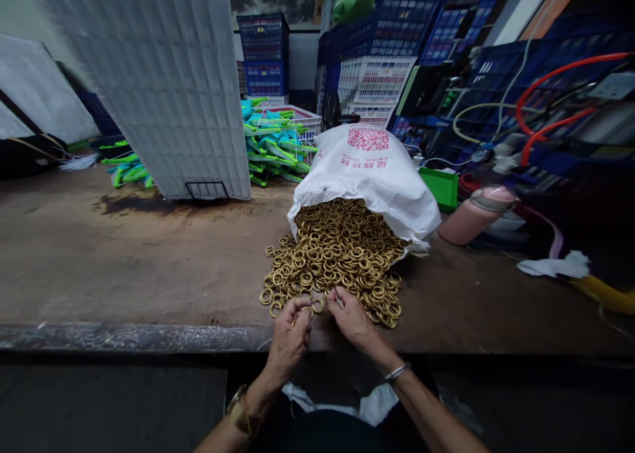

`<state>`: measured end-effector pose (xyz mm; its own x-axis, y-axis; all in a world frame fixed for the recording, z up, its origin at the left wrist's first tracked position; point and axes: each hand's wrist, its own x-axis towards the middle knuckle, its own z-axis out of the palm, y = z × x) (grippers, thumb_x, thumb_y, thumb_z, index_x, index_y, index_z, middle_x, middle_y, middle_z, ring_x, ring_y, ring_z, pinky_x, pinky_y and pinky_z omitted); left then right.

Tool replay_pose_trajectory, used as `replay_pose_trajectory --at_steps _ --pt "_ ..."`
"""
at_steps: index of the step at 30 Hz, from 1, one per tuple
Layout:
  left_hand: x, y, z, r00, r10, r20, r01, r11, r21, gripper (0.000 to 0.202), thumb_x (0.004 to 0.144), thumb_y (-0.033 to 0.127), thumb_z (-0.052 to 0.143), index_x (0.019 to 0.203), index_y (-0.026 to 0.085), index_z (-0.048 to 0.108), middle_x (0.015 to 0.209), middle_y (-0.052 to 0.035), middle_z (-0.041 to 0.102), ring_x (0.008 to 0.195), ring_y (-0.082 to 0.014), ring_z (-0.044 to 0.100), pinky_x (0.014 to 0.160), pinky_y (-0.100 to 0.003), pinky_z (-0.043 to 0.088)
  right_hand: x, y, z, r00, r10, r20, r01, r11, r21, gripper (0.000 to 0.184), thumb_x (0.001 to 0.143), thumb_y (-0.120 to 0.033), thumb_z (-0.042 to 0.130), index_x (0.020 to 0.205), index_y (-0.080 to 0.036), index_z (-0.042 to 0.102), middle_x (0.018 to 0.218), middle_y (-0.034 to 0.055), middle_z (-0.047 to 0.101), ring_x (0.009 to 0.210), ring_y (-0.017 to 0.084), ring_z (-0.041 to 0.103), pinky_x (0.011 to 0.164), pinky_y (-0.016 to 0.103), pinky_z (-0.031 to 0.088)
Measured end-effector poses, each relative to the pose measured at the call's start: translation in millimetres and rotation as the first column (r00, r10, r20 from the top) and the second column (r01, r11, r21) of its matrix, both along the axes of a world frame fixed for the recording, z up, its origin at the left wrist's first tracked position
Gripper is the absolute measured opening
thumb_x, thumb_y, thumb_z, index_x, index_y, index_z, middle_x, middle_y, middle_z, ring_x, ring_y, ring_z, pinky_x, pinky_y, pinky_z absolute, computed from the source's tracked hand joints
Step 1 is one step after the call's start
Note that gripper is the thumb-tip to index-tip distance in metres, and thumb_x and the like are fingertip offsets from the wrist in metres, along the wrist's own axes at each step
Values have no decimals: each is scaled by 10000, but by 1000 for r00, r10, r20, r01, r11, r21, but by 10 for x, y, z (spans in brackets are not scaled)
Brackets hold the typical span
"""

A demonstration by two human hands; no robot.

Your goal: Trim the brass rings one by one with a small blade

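A heap of gold-coloured rings (pixel 342 258) spills from the mouth of a white sack (pixel 364 168) that lies on its side on the table. At the near left edge of the heap, my left hand (pixel 292 327) is closed with a ring (pixel 306 311) between thumb and fingers. My right hand (pixel 350 314) is pinched at the heap's front, its fingertips touching a ring. Between the two hands a loose ring (pixel 317 305) shows. Red print and a square code mark the sack's upper side.
A tall white ribbed panel (pixel 198 96) stands on the brown table (pixel 124 261) at the left. Behind it lie green and turquoise plastic pieces (pixel 275 142). A pink bottle (pixel 476 215) and a green tray (pixel 440 187) are right of the sack. Stacked crates (pixel 374 79) fill the back.
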<state>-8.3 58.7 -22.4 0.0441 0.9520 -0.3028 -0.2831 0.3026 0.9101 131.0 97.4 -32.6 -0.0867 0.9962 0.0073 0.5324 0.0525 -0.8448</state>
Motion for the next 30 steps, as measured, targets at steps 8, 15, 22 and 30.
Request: replay_pose_trajectory --at_steps 8,15,22,30 --pt "35 71 -8 984 -110 -141 138 969 206 236 757 300 532 930 152 599 679 1 585 499 -74 462 475 -189 350 -69 -152 111 901 -10 -434 -151 930 -335 162 691 -317 500 638 -191 413 510 -87 367 417 40 281 401 173 233" --pt "8 39 -79 964 -116 -241 187 936 298 188 802 280 492 862 148 612 649 -10 593 600 -123 531 595 -232 407 -83 -201 149 854 -74 -515 -228 836 -499 168 692 -344 513 723 -208 420 510 -100 425 322 19 197 325 168 140" --pt "-12 50 -24 872 37 -488 201 882 426 133 786 205 494 755 156 614 686 -22 608 661 -143 542 646 -244 403 -26 -226 167 960 9 -281 -49 990 -135 263 790 -426 442 699 -183 479 542 -60 430 479 70 360 455 192 287" --pt "20 48 123 976 -136 -172 163 974 156 224 740 332 561 621 145 534 526 34 494 458 -66 414 462 -183 334 -100 -211 212 957 -35 -289 -21 982 -188 274 767 -405 446 611 -180 454 512 -57 409 479 75 361 474 202 302"
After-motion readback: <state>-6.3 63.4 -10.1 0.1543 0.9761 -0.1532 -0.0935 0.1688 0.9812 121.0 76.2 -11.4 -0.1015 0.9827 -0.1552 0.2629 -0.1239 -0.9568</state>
